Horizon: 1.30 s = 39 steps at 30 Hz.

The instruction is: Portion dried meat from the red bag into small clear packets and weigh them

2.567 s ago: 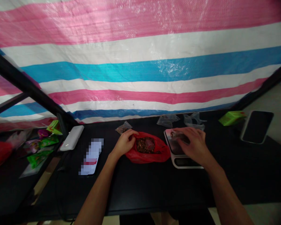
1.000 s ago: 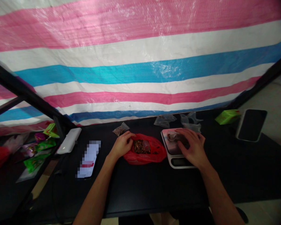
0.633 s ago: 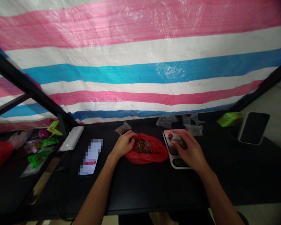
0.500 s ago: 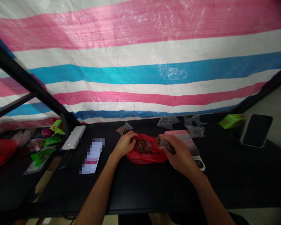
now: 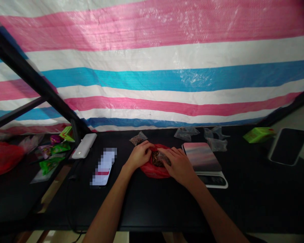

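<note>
A white box [image 5: 84,145] and a phone [image 5: 103,166] are lying at the left of the black table [image 5: 152,202]. Next, the left hand [image 5: 139,156] is gripping the left rim of the red bag [image 5: 152,170], fingers curled on the plastic. A small filled packet [image 5: 138,138] is lying just behind it. The right hand [image 5: 178,165] is resting over the bag's open mouth, covering the brown bits [image 5: 156,158]; whether its fingers are pinching anything, I cannot tell. Just right, the scale [image 5: 204,162] is sitting bare, with clear packets [image 5: 200,134] behind it.
</note>
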Each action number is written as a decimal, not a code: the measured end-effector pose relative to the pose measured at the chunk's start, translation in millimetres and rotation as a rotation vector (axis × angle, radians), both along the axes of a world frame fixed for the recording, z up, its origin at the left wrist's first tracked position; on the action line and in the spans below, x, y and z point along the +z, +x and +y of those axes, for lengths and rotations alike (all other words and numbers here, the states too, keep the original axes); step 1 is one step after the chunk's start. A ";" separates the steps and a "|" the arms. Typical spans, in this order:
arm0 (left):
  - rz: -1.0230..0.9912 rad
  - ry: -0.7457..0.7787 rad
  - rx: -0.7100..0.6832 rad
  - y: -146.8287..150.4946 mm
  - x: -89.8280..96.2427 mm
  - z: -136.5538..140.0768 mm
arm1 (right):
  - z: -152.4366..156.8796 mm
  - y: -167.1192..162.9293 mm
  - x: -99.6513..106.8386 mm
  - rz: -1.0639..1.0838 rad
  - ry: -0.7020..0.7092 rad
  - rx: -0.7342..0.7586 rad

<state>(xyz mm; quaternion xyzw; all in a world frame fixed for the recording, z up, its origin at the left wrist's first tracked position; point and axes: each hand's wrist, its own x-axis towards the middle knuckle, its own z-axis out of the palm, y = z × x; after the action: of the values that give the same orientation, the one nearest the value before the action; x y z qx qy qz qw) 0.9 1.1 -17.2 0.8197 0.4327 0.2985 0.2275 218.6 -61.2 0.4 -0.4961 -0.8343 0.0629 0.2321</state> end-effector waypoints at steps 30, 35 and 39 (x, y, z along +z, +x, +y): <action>-0.187 -0.022 0.008 0.9 -6.9 3.9 | -1.8 111.9 -5.2 0.146 0.085 -0.315; -0.188 -0.030 0.010 1.5 -10.4 4.6 | -6.2 140.7 -17.9 0.046 0.013 -0.349; -0.208 -0.019 0.011 0.8 -14.2 6.3 | -12.7 140.6 -20.5 0.227 0.231 -0.446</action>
<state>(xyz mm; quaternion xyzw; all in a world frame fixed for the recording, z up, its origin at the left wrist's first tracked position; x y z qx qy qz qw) 1.8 7.4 -31.4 0.7797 0.4139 0.3791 0.2776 359.2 -73.9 -20.1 -0.6277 -0.6745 -0.0300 0.3873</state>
